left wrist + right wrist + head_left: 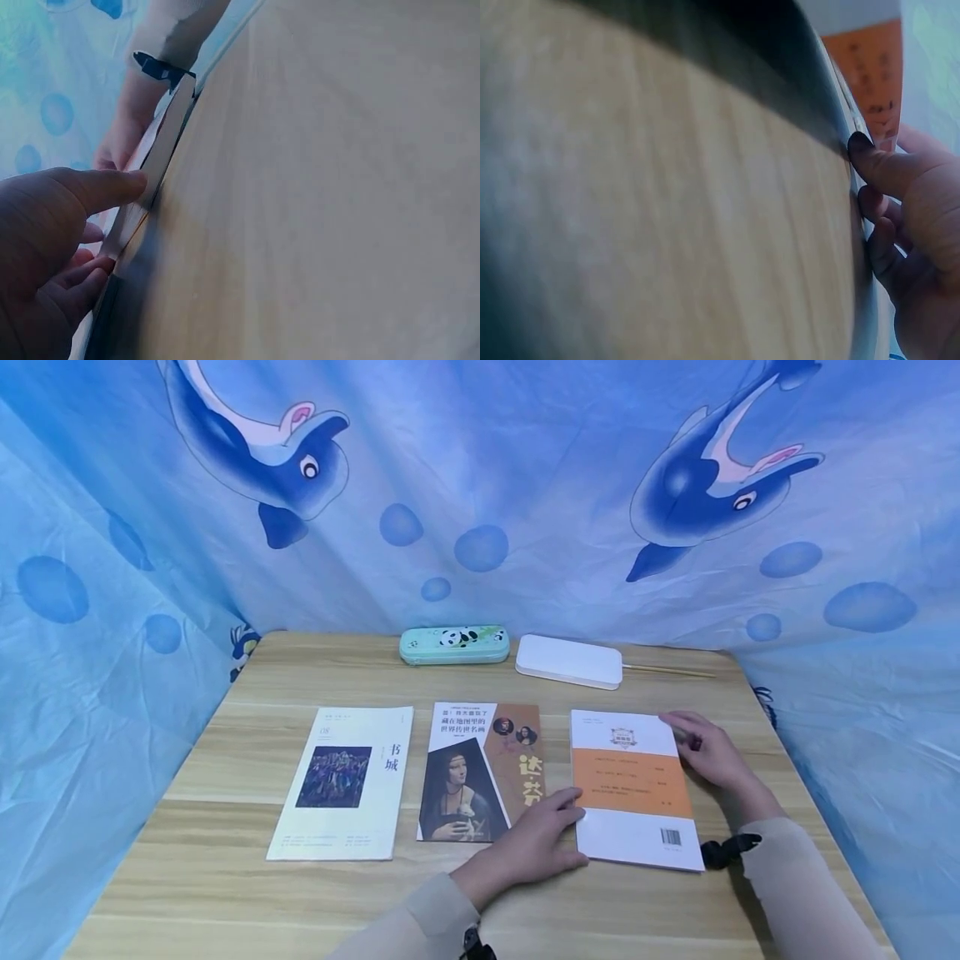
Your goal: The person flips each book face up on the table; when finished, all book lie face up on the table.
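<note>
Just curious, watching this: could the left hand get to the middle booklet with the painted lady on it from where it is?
Probably yes. The left hand rests at the orange-and-white book's left edge, right beside the middle booklet, with only bare table between.

Left magazine (341, 783): cover bears the characters "书城" and, at its upper left, the number "08". Middle book (480, 772): white header reads "藏在地图里的世界传世名画", with large "达·芬" on the brown band. Right booklet (633, 787): a barcode at its lower right; its remaining print is too small to read.
</note>
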{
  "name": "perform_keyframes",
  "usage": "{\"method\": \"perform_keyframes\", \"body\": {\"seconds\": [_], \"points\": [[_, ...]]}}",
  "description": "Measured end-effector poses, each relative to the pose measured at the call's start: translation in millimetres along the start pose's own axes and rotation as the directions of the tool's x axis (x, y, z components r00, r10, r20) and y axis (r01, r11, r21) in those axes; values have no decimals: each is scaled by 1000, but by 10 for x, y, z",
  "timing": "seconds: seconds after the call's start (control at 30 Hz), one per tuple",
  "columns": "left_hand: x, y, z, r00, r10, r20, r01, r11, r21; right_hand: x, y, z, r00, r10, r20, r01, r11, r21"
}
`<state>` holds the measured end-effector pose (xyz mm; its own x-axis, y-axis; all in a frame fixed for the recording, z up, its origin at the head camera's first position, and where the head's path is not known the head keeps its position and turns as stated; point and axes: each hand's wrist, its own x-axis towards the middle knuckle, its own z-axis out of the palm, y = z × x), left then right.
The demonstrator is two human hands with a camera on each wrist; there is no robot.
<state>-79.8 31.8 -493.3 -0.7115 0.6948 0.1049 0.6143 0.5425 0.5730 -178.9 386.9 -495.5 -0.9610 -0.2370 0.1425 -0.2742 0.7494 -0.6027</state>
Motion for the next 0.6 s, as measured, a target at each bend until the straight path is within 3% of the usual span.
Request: {"method": "perform_keyframes", "body": {"seconds": [0.23,0.4,0.6], "points": [[-47,78,51,999,-9,31,7,997,81,-17,37,-50,998,56,26,-56,998,5],[-49,85,45,1000,-3,5,2,994,109,-43,47,-93,994,98,45,-100,993,57],[-42,89,24,999,27,-41,-22,991,129,-72,26,-118,992,120,31,-121,992,39]]}}
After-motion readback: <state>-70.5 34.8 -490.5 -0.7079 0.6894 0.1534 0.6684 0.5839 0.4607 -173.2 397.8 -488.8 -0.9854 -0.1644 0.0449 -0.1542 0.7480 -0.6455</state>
